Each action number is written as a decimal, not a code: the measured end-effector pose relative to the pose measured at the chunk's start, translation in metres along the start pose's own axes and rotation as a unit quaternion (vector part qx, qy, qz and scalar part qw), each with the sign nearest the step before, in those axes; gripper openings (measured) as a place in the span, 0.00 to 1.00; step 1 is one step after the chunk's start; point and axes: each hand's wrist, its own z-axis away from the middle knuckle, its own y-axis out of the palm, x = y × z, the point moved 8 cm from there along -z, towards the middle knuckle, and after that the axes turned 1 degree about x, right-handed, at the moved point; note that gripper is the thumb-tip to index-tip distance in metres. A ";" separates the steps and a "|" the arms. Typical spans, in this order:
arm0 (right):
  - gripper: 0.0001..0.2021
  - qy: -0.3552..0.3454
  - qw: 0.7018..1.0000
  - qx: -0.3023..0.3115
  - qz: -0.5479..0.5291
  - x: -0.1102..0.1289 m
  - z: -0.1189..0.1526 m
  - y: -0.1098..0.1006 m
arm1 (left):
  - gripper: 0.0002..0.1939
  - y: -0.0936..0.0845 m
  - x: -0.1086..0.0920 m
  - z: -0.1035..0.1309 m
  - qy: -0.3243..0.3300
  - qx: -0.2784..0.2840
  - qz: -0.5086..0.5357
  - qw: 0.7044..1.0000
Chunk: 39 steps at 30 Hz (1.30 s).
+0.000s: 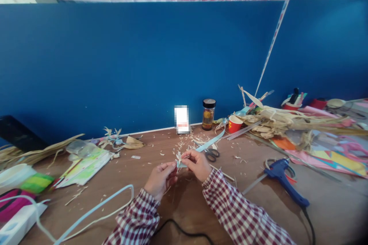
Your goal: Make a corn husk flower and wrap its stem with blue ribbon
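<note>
Between my two hands, at the middle of the brown table, is a small pale flower-like piece [178, 157] with a light blue strip [181, 165] at its base. My left hand [161, 178] pinches it from the left with thumb and forefinger. From the right, my right hand [197, 164] grips the same piece near its top, fingers bent together. Black-handled scissors [212, 155] lie just beyond my right hand, beside a longer light blue ribbon [211, 141]. Pale shavings [181, 145] are scattered behind the hands.
A blue glue gun [287, 183] lies at the right. Behind stand a dark-lidded jar [208, 115] and a red cup [235, 124]. Dried husks [276, 120] fill the back right. A power strip [21, 224] with pale cables sits front left; a black cable [184, 231] crosses the front.
</note>
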 end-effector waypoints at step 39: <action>0.06 -0.046 0.992 -0.018 0.115 0.005 0.002 -0.002 | 0.05 0.006 0.028 -0.018 -0.095 0.111 0.052 0.988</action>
